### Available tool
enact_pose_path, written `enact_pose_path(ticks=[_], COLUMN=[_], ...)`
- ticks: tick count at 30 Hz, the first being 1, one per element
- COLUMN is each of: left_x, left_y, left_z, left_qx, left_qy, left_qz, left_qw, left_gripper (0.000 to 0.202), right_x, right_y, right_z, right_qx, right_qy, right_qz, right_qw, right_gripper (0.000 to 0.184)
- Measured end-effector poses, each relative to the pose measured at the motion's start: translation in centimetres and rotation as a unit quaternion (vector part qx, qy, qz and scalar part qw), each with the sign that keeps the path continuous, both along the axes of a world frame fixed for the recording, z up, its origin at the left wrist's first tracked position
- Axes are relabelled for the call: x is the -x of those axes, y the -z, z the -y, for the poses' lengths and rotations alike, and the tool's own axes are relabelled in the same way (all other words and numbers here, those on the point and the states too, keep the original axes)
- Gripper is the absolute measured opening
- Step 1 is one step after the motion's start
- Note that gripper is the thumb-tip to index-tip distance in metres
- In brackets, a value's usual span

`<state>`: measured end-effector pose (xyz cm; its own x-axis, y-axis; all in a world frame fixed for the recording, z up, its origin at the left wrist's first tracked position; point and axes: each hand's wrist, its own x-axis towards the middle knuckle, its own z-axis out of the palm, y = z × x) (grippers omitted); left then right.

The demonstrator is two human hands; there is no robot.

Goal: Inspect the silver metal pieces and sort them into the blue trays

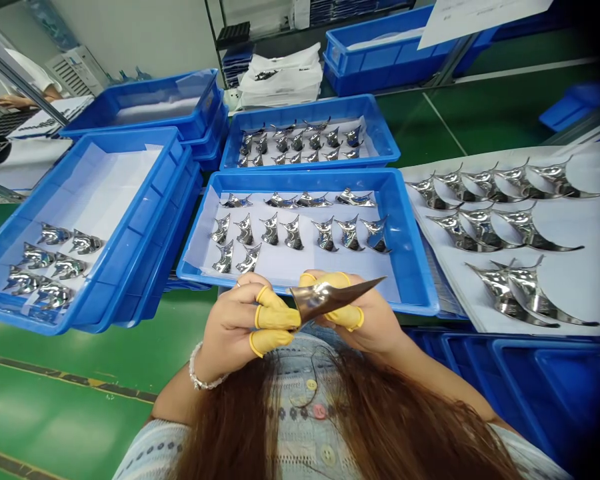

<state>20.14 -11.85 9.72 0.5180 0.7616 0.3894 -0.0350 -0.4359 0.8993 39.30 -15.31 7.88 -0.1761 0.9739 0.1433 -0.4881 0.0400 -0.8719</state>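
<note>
Between my two hands is a shiny curved metal part (325, 298) with a long pointed tip that reaches to the right. My left hand (245, 320), in yellow finger cots, pinches its wide end. The yellow-capped fingers of my right hand (357, 313) grip it from behind, partly hidden by the metal. Just beyond my hands lies a blue tray (415, 267) lined with white sheet, where several similar polished parts (293, 233) sit in rows. To the right, more curved parts (505, 293) with long points rest on a white sheet (450, 280).
On the left, a stack of blue trays (145, 193) holds several shiny parts (53, 293) in its top tray. Behind the middle tray stands another filled blue tray (385, 133). A white paper (480, 20) hangs at the upper right. At the far left, another person's hand (17, 101) shows.
</note>
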Motion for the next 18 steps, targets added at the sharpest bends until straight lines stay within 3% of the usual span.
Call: enact_pose_path(ticks=[7,15,18], left_x=[-0.01,0.21,0.16], left_y=[-0.36,-0.30,0.25], left_z=[-0.15,-0.16,-0.45], left_qx=[-0.059,-0.049,0.019], left_qy=[0.016,0.015,0.013], left_qz=[0.012,0.013,0.023], left_qw=[0.998,0.999,0.999], left_gripper=[0.010,0.011,0.022], right_x=[-0.02,-0.10,-0.19], right_y=[-0.35,-0.07,-0.03], right_z=[0.05,0.12,0.26], right_qx=[-0.001,0.002,-0.003], right_qy=[-0.007,-0.009,-0.010], right_qz=[0.006,-0.001,0.004], right_qw=[1.000,1.000,1.000], right_gripper=[0.028,0.026,0.023])
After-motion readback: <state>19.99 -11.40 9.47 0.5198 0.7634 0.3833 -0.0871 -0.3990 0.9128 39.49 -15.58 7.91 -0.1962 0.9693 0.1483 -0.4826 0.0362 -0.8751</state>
